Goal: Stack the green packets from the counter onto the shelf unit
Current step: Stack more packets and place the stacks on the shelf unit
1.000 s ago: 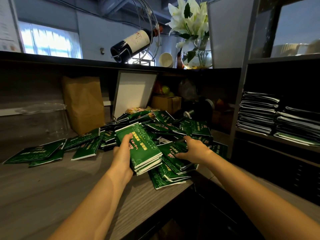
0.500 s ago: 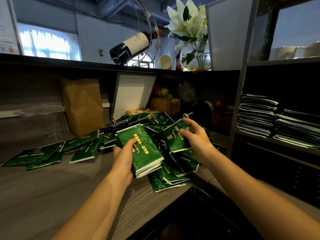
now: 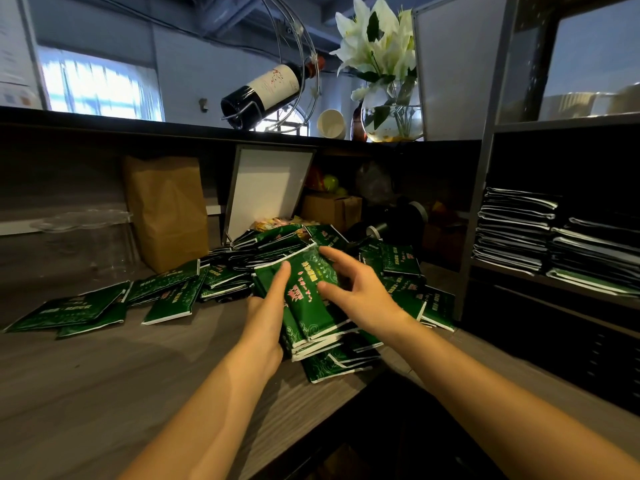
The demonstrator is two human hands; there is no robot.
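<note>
A small stack of green packets [image 3: 308, 306] is gripped from its left side by my left hand [image 3: 266, 317], thumb lying on the top packet. Over the stack's right side, my right hand [image 3: 356, 289] has its fingers spread and touching the top packet. Many loose green packets [image 3: 221, 275] lie heaped and scattered on the wooden counter [image 3: 104, 375] behind and to both sides. On the right, the shelf unit [image 3: 485, 202] holds two piles of stacked packets [image 3: 516, 230].
A brown paper bag [image 3: 166, 213], a tilted white board [image 3: 266, 188] and a cardboard box [image 3: 332, 209] stand behind the heap. A clear plastic container [image 3: 86, 244] sits at the left. On the ledge above are a wine bottle in a wire holder [image 3: 266, 88] and a flower vase [image 3: 391, 116].
My right hand lifted a packet from the heap, laid it on the stack in my left hand, and now its fingers have let go and spread over it.
</note>
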